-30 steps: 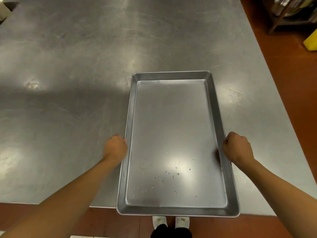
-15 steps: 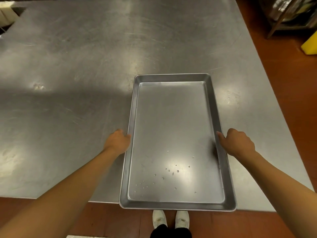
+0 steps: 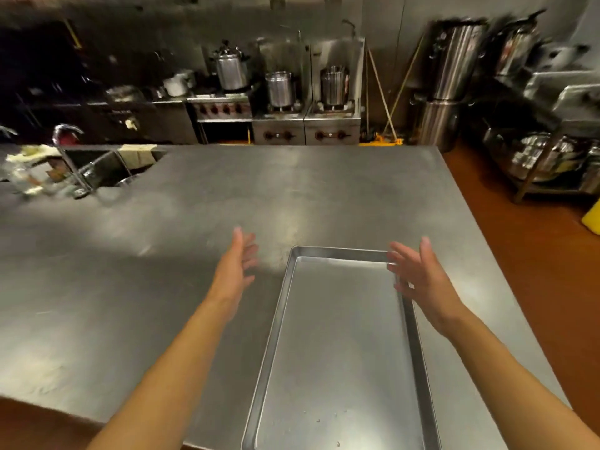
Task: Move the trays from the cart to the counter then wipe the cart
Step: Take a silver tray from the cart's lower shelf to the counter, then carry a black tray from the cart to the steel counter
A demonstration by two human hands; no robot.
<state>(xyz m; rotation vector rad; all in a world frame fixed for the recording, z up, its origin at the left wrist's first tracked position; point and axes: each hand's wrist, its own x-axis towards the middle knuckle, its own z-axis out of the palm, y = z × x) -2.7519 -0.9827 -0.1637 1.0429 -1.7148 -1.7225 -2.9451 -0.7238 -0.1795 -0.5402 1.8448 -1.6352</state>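
Observation:
A shallow rectangular metal tray [image 3: 341, 345] lies flat on the steel counter [image 3: 162, 271], its long side running away from me, with a few water drops near its close end. My left hand [image 3: 235, 271] hovers to the left of the tray's far corner, fingers spread and holding nothing. My right hand [image 3: 418, 277] floats over the tray's far right corner, fingers also spread and empty. Neither hand touches the tray. The cart is out of view.
A sink with a curved tap [image 3: 69, 157] and cloths sits at the counter's far left. Beyond the counter stand stoves with tall steel pots [image 3: 279, 87]. Racks of metalware [image 3: 545, 157] line the right side over the brown floor.
Both hands have let go of the tray's sides and lifted with fingers spread. The tray stays on the counter. The camera has tilted up, revealing the kitchen behind.

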